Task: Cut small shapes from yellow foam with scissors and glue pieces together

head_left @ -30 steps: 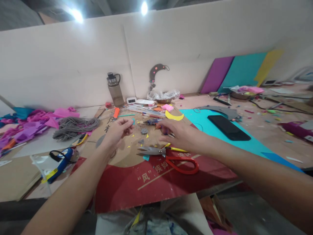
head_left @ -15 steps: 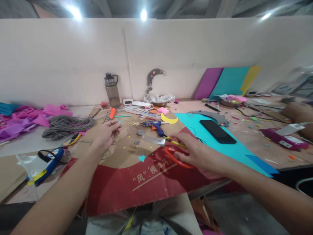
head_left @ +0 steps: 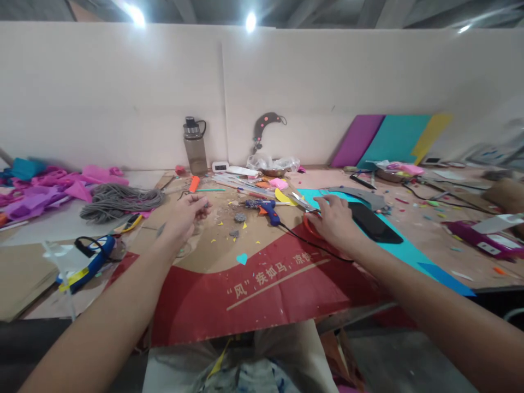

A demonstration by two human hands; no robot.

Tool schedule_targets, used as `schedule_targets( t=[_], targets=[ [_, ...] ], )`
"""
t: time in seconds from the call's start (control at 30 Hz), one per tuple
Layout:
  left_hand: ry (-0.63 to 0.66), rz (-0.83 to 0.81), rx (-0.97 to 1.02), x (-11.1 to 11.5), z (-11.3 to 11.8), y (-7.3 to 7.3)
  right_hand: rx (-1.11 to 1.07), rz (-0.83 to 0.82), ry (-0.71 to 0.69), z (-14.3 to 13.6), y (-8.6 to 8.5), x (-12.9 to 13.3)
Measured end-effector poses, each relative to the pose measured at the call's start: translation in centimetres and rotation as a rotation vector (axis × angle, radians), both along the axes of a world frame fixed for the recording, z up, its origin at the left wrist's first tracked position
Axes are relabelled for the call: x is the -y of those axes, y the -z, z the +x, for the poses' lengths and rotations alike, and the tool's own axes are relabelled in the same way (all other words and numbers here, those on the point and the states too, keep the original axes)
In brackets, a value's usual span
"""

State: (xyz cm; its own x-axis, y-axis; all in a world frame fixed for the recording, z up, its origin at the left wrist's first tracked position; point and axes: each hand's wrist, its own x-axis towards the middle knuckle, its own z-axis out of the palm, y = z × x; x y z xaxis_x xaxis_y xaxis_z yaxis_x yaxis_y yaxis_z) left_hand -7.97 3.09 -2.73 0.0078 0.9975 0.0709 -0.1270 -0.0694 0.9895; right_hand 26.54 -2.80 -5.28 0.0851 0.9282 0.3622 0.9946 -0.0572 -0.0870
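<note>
My left hand [head_left: 190,217] is closed in a pinch above the cardboard's left side, with a small teal piece [head_left: 207,204] at the fingertips, partly hidden. Over at the right, my right hand [head_left: 338,221] has its fingers curled over red-handled scissors [head_left: 313,226], whose blades point away and to the left. Between the hands lies a blue hot glue gun [head_left: 268,212] with a black cord. A yellow crescent [head_left: 284,197] is just beyond the scissors. Nearer me are a light-blue heart [head_left: 242,259], grey scraps [head_left: 239,218] and tiny yellow triangles on the cardboard [head_left: 204,259].
A black phone [head_left: 376,222] rests on a cyan sheet [head_left: 413,256] at right. Grey cord [head_left: 123,202] and a blue power strip [head_left: 92,265] lie left. A water bottle [head_left: 195,147] stands by the wall; a dark crescent ornament [head_left: 264,128] hangs there. Another person's arm [head_left: 505,194] is far right.
My right hand has moved the scissors away from me and to the right; their blades have swung from leftward to pointing away. My left hand keeps its pinch. The view has shifted slightly.
</note>
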Motion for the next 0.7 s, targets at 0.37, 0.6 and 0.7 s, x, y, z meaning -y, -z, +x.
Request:
schedule_targets(
  t=[0.37, 0.6, 0.7],
  targets=[
    [0.078, 0.006, -0.099, 0.4, -0.2, 0.4, -0.177, -0.206, -0.832, -14.5, -1.7, -1.4],
    [0.153, -0.037, -0.107, 0.5, 0.1, 0.7, -0.167, -0.278, -0.756, -15.1, -2.0, -3.7],
    [0.148, -0.042, -0.074, 0.5, 0.3, 0.6, -0.223, -0.238, -0.673, -14.2, -3.0, -4.5]
  ],
)
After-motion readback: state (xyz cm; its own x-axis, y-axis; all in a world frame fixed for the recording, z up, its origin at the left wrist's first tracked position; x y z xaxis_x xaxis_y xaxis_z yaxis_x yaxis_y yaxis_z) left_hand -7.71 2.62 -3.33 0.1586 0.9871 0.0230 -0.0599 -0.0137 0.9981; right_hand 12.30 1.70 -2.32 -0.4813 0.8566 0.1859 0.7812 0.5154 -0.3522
